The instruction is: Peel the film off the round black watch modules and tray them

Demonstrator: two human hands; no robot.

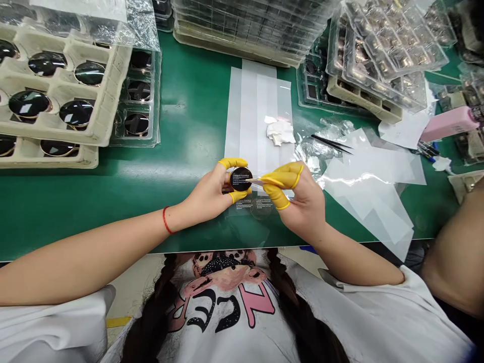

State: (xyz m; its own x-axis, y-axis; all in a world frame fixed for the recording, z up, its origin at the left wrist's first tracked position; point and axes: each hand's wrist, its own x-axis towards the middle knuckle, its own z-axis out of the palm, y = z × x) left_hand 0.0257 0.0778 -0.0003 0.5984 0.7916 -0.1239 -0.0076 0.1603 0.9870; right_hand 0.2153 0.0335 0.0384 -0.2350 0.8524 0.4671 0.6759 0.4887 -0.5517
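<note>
My left hand [215, 189], with yellow finger cots on its fingertips, grips a round black watch face [241, 174] by its edges. Small white printed text runs across the watch face. Yellow cots also cover fingers of my right hand [298, 196], which pinches a thin, pale, pointed stick [254, 180]. The stick's tip meets the face near its right side; whether it presses on it I cannot tell. Just below, round clear film stickers [263, 203] with white text lie on the green table [192, 121]. My palms hide part of the grips.
Cream trays [102, 108] of watch faces stand at left. Stacked clear trays [249, 30] rise at the back, with more at right. White sheets [247, 111], crumpled tissue [280, 132], black tweezers [331, 144] and a pink bottle [449, 123] lie around. Another person's arm [456, 247] is at right.
</note>
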